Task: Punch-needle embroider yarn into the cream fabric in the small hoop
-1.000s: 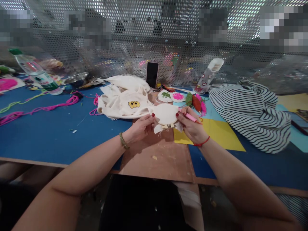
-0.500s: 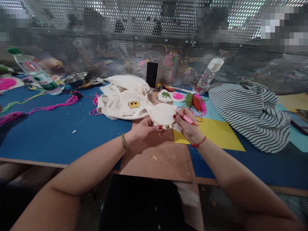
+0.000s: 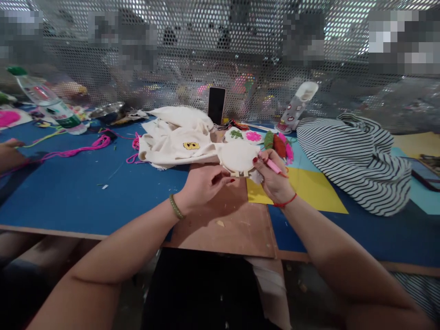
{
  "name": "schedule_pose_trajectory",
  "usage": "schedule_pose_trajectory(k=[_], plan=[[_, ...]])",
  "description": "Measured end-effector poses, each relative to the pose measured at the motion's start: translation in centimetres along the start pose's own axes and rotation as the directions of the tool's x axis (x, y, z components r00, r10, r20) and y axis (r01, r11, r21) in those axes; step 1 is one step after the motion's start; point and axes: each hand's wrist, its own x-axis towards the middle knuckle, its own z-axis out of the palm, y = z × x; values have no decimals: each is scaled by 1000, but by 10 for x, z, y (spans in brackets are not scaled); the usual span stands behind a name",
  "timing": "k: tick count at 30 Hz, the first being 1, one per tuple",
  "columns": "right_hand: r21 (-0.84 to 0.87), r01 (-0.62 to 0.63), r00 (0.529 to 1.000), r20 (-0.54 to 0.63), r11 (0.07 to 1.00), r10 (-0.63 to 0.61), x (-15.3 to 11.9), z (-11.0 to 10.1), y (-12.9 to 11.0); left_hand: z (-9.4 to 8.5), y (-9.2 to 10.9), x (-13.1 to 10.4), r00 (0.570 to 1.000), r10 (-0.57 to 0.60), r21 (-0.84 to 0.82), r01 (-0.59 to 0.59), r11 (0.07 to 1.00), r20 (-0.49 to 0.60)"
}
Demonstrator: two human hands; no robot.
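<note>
My right hand (image 3: 275, 176) grips the right edge of an embroidery hoop (image 3: 239, 156) stretched with plain cream cloth. The same hand also holds a pink pen-like punch needle (image 3: 274, 166), pointing down to the right. Just below the hoop's left side, near its screw clamp (image 3: 239, 173), my left hand (image 3: 209, 185) has loosely curled fingers with a gap between thumb and forefinger; nothing shows in them. Cream cloth (image 3: 165, 145) spreads out behind the hoop, carrying a yellow stitched figure (image 3: 191, 145). Green, red and pink yarn bundles (image 3: 279, 145) lie beyond my right hand.
A phone (image 3: 216, 105) stands against the perforated metal screen. To the right are a striped cloth (image 3: 357, 165) and a tilted clear bottle (image 3: 297, 107). At left lie a water bottle (image 3: 57, 107) and pink yarn (image 3: 79, 150). Another person's hand (image 3: 12, 155) shows at the left edge.
My left hand has let go of the hoop and dropped slightly away from it. The hoop has shifted a little in my right hand. Another person's hand has come in at the left edge.
</note>
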Motion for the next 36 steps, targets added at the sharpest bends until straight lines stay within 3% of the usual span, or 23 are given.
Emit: schedule_pose_trajectory(k=[6, 12, 18, 23, 27, 31, 36], plan=[[-5, 18, 999, 32, 1000, -18, -3, 0, 0, 10, -9, -1, 990, -99, -87, 108, 990, 98], [-14, 32, 999, 41, 999, -31, -3, 1, 0, 9, -6, -3, 993, -115, -13, 115, 993, 20], [12, 14, 1000, 21, 1000, -15, -3, 3, 0, 9, -3, -4, 990, -129, 33, 128, 991, 48], [13, 19, 1000, 16, 1000, -20, -1, 0, 2, 5, -9, 4, 967, -200, -82, 214, 973, 157], [53, 13, 1000, 10, 999, -14, 0, -3, 3, -1, -16, 13, 917, -316, -351, 387, 853, 244], [28, -5, 997, 76, 1000, 3, -1, -5, 4, 1, -20, 15, 906, -293, -637, 422, 645, 304], [-76, 30, 995, 93, 997, -23, -1, -7, 5, 7, -32, 15, 884, -377, -741, 447, 502, 278]])
